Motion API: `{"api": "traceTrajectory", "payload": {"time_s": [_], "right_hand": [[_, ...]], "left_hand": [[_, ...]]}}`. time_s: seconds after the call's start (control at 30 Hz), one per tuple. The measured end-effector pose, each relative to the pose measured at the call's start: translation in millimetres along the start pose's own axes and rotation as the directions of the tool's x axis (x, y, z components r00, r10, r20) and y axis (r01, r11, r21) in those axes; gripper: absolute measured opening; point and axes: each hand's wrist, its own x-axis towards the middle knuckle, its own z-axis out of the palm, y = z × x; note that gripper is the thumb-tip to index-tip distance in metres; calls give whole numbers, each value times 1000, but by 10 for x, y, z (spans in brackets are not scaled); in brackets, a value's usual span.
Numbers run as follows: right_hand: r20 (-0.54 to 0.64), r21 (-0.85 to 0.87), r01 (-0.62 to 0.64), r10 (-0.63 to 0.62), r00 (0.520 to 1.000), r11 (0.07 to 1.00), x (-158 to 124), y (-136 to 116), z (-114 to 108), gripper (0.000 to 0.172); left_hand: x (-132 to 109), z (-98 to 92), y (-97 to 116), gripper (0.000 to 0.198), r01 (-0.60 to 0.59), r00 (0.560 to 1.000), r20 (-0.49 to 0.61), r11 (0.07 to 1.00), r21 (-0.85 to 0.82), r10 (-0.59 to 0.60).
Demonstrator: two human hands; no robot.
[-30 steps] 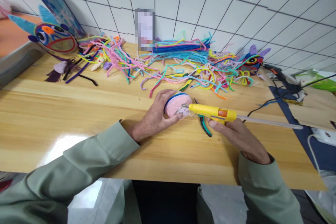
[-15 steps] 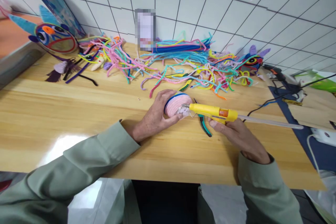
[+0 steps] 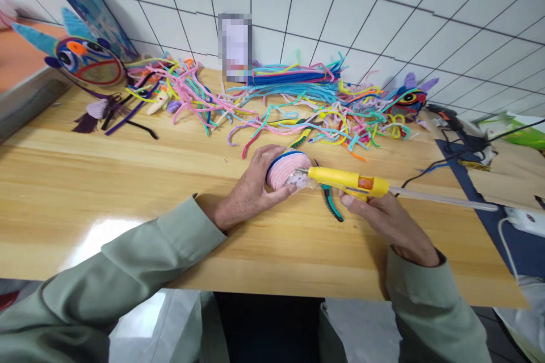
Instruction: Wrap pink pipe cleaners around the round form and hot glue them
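Note:
My left hand (image 3: 259, 184) is wrapped round a round craft piece (image 3: 283, 170) covered in rows of pink pipe cleaner, with a dark blue band along its upper rim. Part of its right side is still a pale or shiny surface. In my right hand (image 3: 374, 207) is a yellow hot glue gun (image 3: 347, 180), its metal nozzle at the right side of the pink piece; whether it touches, I cannot tell. A long clear glue stick (image 3: 443, 198) sticks out of its back. Teal-handled pliers (image 3: 331, 204) lie on the table beneath the gun.
Loose colourful pipe cleaners (image 3: 191, 91) spread along the wall, with a blue bundle (image 3: 293, 76) among them. A phone (image 3: 235, 48) leans there. A decorated mask-like craft (image 3: 89, 59) and a tall can (image 3: 93, 11) stand left; black cables (image 3: 460, 150) lie right.
The glue gun has shifted very slightly to the right. My left hand and the pink piece stay where they were.

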Motion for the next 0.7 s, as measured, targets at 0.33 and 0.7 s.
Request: {"api": "traceTrajectory", "payload": {"time_s": [0.33, 0.7], "right_hand": [[25, -33, -6, 7, 1000, 999, 10, -34, 0, 53], [25, -19, 10, -9, 1000, 1000, 12, -45, -2, 50]], "left_hand": [[-1, 5, -3, 73, 9, 1000, -2, 1000, 6, -9], [-4, 2, -2, 73, 8, 1000, -2, 1000, 2, -8]]}}
